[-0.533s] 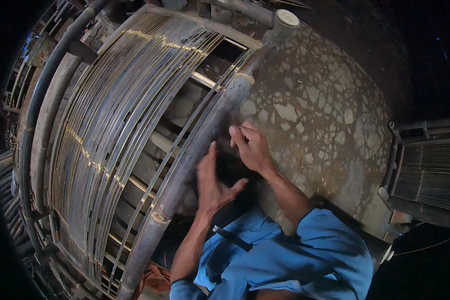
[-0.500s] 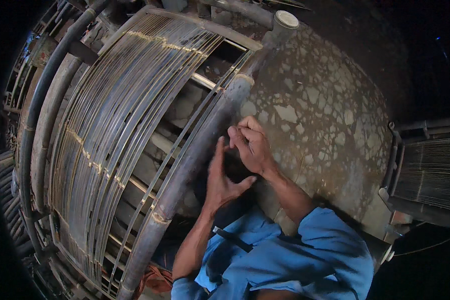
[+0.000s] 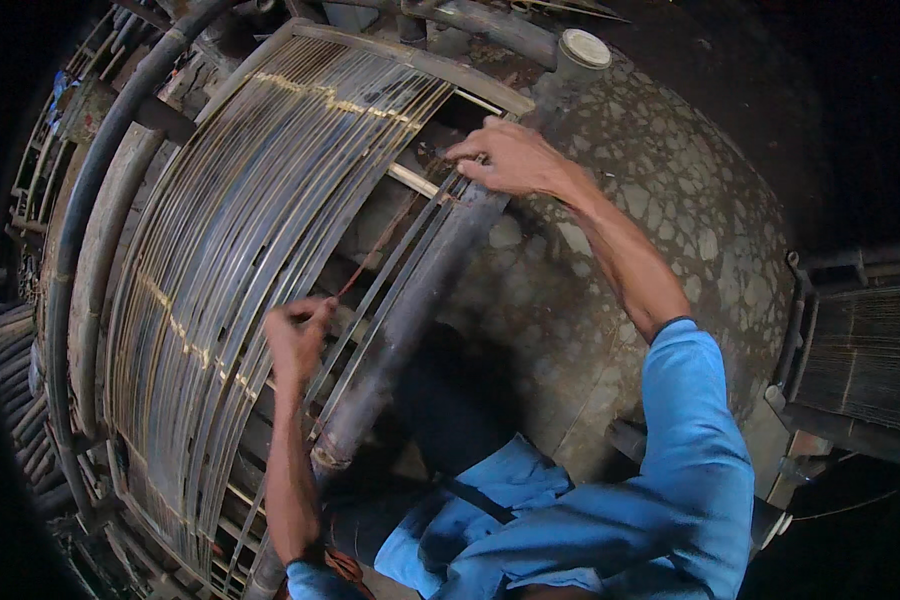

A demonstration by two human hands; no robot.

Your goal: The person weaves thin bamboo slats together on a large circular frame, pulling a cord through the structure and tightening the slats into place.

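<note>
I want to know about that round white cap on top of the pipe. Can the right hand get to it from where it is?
Probably yes. The right hand rests on the thin slats close below the white cap, and nothing stands between them. The arm is already stretched far out, though.

A cracked, mottled grey stone floor (image 3: 670,200) is seen at right. A slatted wooden frame (image 3: 855,355) is set at far right. Surroundings are dimly lit.
</note>
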